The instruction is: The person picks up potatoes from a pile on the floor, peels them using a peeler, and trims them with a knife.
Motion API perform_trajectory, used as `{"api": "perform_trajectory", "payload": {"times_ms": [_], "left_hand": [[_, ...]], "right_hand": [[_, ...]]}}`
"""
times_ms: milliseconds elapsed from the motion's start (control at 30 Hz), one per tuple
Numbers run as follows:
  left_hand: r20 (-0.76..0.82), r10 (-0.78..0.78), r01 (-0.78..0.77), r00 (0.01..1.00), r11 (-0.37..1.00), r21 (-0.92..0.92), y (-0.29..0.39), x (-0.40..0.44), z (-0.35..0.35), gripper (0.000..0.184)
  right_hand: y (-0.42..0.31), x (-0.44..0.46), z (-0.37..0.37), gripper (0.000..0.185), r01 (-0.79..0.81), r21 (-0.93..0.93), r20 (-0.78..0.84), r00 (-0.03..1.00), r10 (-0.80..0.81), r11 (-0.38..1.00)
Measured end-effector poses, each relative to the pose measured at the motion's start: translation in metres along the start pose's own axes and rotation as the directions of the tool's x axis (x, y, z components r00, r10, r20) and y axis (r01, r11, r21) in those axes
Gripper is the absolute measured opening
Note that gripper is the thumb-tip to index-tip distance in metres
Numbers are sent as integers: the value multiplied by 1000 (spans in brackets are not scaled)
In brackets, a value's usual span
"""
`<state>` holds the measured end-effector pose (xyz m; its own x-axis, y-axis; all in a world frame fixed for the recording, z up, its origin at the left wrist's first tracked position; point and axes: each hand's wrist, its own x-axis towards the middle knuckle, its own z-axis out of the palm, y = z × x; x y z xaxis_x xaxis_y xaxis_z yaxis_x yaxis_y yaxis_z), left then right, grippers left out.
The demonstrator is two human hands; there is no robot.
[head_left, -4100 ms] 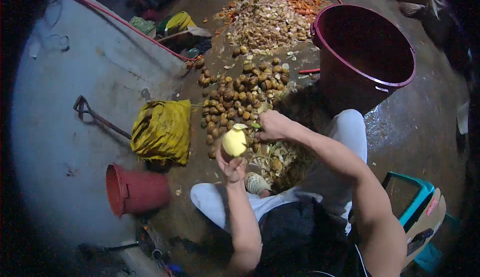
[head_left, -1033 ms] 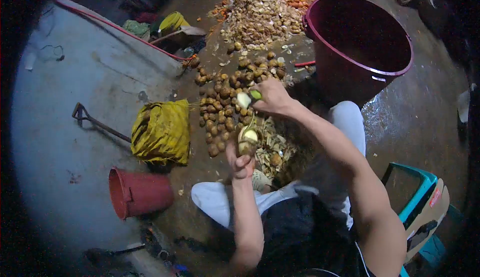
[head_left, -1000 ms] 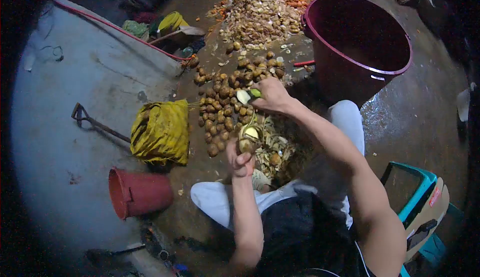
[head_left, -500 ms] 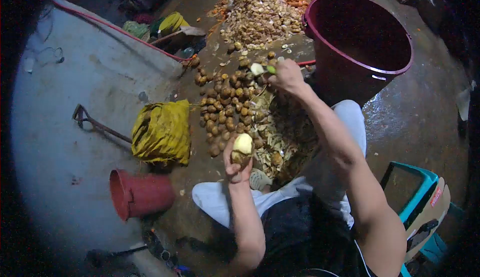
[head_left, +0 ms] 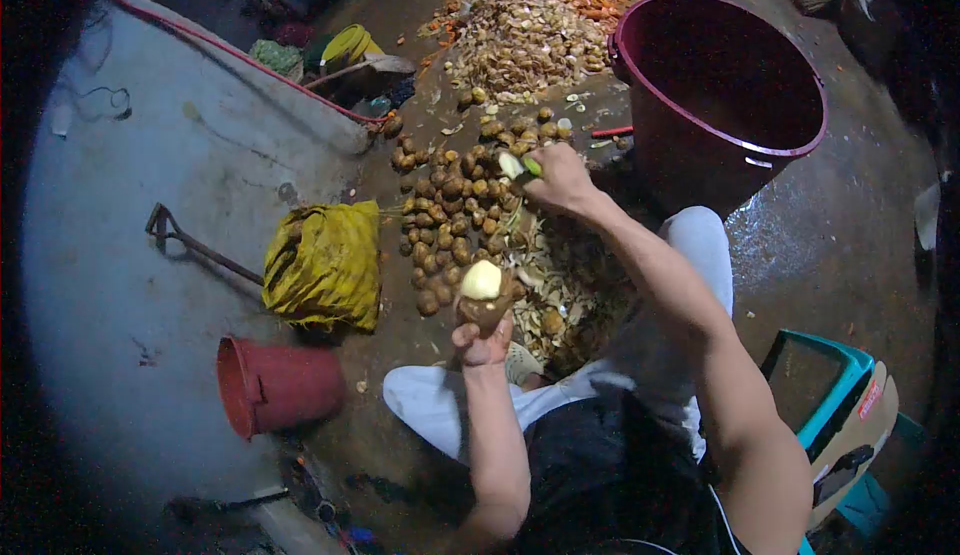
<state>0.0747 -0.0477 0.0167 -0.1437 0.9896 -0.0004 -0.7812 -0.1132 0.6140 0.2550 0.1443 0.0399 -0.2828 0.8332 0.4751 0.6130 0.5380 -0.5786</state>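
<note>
Pale crown shows on potato (head_left: 483, 283)

From my remote view, the potato, brown below, sits cupped near centre in curled left-hand fingers, the left hand (head_left: 486, 346) beneath. At its one o'clock, my right hand (head_left: 562, 179) grips a green-handled tool (head_left: 533, 167), farther off than a second ago.

1. A black top (head_left: 610, 455) is spreading nearer the body than the left fingers (head_left: 465, 334) and right fingers (head_left: 537, 191).
2. Pale grey trousers (head_left: 424, 403) are showing between the left fingers and the top, loose and creased.
3. A pale, dark-spotted shoe (head_left: 520, 363) is peeking out near the left fingers.
4. A thin white cord (head_left: 722, 520) is running along the top, well apart from the right fingers.
</note>
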Motion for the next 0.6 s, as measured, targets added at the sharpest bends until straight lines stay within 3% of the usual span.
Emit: {"api": "perform_trajectory", "payload": {"times_ms": [33,67,167,233,300,367,400,467,500,567,600], "left_hand": [[0,-13,13,1000,999,-51,1,1,-2,85],[-80,3,6,997,994,108,2,1,-1,84],[-81,10,14,997,957,290,-2,0,1,81],[-5,-67,66,998,997,-47,-5,0,-5,85],[65,-88,107,994,897,-429,-6,1,2,90],[-80,-20,12,997,995,-103,-1,0,10,87],[-83,-12,3,996,994,-105,3,1,13,87],[-25,-39,43,999,978,203,8,5,16,86],[-31,-45,50,998,978,204,6,4,13,86],[-34,121,-107,992,953,282,-4,6,5,80],[-37,66,-59,997,983,177,-6,7,-1,81]], "right_hand": [[-8,-1,2,26,36,80,-2,999,-36,996],[-20,-5,1,26,81,175,32,996,-88,981],[-34,-13,-11,27,74,138,147,985,-95,988],[-9,-6,-2,27,-66,41,104,993,61,997],[0,1,-4,26,-30,3,-2,1000,30,1000],[-2,0,0,26,-85,145,58,995,77,986],[-12,-4,6,27,47,184,-64,997,-35,982],[-27,-12,4,29,91,204,37,994,-100,975],[-34,-15,-5,30,141,180,84,984,-158,974],[-24,-13,-6,31,130,127,115,983,-145,983],[-5,-8,4,32,45,59,97,994,-51,997]]}}
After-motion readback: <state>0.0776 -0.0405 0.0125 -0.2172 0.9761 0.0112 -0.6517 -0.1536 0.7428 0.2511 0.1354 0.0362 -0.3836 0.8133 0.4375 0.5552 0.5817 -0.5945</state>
